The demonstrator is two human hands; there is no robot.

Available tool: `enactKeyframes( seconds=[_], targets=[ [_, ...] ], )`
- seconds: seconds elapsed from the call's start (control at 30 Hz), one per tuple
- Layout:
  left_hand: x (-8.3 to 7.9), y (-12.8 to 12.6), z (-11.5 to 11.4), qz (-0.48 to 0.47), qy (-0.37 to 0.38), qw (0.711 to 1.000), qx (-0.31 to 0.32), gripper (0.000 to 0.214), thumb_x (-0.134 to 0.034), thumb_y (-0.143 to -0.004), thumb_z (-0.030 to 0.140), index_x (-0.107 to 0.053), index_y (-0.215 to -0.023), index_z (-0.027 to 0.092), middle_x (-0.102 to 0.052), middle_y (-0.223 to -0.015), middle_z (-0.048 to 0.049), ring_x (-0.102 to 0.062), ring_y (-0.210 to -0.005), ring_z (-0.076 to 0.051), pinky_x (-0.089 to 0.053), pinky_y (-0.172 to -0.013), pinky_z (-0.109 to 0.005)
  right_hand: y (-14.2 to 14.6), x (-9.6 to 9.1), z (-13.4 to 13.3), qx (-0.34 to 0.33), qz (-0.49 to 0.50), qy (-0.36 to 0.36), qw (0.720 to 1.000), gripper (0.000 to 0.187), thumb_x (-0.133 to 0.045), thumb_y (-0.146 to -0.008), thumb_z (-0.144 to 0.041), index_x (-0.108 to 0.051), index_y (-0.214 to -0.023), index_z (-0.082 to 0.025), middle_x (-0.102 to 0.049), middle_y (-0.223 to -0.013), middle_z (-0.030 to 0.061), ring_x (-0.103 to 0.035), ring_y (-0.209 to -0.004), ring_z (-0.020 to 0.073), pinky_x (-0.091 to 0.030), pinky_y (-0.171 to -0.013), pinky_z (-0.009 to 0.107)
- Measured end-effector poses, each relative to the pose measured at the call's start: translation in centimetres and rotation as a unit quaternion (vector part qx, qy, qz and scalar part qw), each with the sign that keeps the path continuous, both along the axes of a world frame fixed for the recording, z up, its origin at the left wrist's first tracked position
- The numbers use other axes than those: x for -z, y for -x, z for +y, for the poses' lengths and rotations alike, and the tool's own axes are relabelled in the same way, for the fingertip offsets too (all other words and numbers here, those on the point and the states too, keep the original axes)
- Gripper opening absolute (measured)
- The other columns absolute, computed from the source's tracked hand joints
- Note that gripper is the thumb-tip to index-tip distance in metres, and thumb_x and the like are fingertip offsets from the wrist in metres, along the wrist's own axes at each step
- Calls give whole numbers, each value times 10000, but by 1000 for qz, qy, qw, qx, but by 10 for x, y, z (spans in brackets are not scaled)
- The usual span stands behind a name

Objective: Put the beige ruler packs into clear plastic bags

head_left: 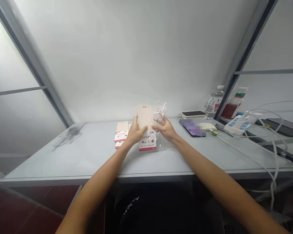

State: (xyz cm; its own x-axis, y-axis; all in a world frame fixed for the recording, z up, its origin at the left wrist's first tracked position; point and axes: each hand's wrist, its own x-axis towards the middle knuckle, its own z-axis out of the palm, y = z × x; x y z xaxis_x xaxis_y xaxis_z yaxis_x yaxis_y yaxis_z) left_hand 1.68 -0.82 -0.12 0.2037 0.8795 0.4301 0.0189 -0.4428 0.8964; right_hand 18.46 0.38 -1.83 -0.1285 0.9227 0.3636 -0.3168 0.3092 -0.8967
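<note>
Above the desk, between my two hands, a flat cream paper pack [146, 115] with a white and red printed label stands nearly upright. My left hand [136, 131] grips its left edge, thumb across the front. On the right side a loose clear plastic bag [164, 143] extends past the pack. My right hand [166, 128] holds the bag by the pack's right edge, its thumb on the front and its fingers partly seen through the plastic. Left of my left hand, similar packs [121, 136] lie overlapping on the desk.
A grey desk [88, 162] carries a crumpled clear wrapper [69, 136] at left. To the right lie a phone [194, 114], a purple-screened device [192, 128] and a power strip [241, 124] with trailing white cables [249, 161]. Two bottles, one clear [215, 102] and one reddish [234, 104], stand behind.
</note>
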Motion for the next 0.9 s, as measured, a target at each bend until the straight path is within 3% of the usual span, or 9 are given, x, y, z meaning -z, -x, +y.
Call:
enactKeyframes(
  seconds=[0.07, 0.17, 0.27, 0.33, 0.53, 0.77, 0.9],
  targets=[
    [-1, 2, 1, 21, -1, 1000, 9, 693, -605, -738, 292, -281, -1345, 223, -622, -1036, -86, -624, -776, -201, -518, -653, -338, -1, -2, 0, -3, 21, 17, 1000, 886, -760, -601, -173, -336, -1345, -404, -601, -1130, 14, -612, -871, 158, -517, -685, 264],
    [-1, 6, 3, 45, 0, 999, -19, 432, -538, -780, 348, -471, -1176, 191, -633, -808, -48, -589, -615, -163, -476, -541, -288, -3, -4, 0, -1, 39, 53, 998, 736, -742, -626, -198, -451, -1279, -371, -640, -1024, -7, -613, -702, 109, -512, -672, 268],
    [-1, 8, 6, 31, -11, 996, -82, 297, -508, -793, 423, -592, -929, 172, -628, -855, -60, -595, -731, -172, -476, -609, -282, -2, -6, -2, -20, 36, 85, 996, 635, -739, -627, -202, -533, -1221, -297, -660, -807, -21, -593, -612, 98, -504, -644, 266],
    [-2, 9, 9, 4, -1, 994, -110, 309, -546, -766, 445, -602, -888, 167, -626, -956, -75, -594, -830, -187, -483, -675, -291, -1, -7, -4, -47, 24, 97, 994, 612, -746, -622, -197, -556, -1200, -265, -646, -721, -27, -586, -584, 100, -492, -609, 255],
    [0, 7, 11, -55, 65, 995, -45, 405, -645, -700, 416, -568, -990, 145, -639, -1037, -114, -614, -870, -235, -506, -716, -353, 2, -5, -7, -86, -12, 116, 989, 590, -782, -591, -186, -590, -1147, -229, -657, -750, -9, -604, -612, 115, -482, -581, 243],
    [-1, 0, 6, -67, 101, 991, -51, 367, -666, -665, 365, -594, -931, 123, -657, -1009, -130, -624, -873, -257, -499, -741, -383, 6, 2, -4, -53, -38, 125, 990, 674, -813, -531, -186, -553, -1154, -180, -652, -727, 4, -617, -648, 155, -503, -611, 287],
    [-10, 12, 10, -91, 156, 983, 39, 390, -589, -709, 462, -603, -908, 126, -671, -901, -102, -632, -808, -229, -491, -687, -328, 1, -2, -6, -96, -87, 101, 986, 689, -808, -529, -201, -551, -1167, -167, -612, -654, -23, -577, -566, 124, -470, -563, 271]
  ],
)
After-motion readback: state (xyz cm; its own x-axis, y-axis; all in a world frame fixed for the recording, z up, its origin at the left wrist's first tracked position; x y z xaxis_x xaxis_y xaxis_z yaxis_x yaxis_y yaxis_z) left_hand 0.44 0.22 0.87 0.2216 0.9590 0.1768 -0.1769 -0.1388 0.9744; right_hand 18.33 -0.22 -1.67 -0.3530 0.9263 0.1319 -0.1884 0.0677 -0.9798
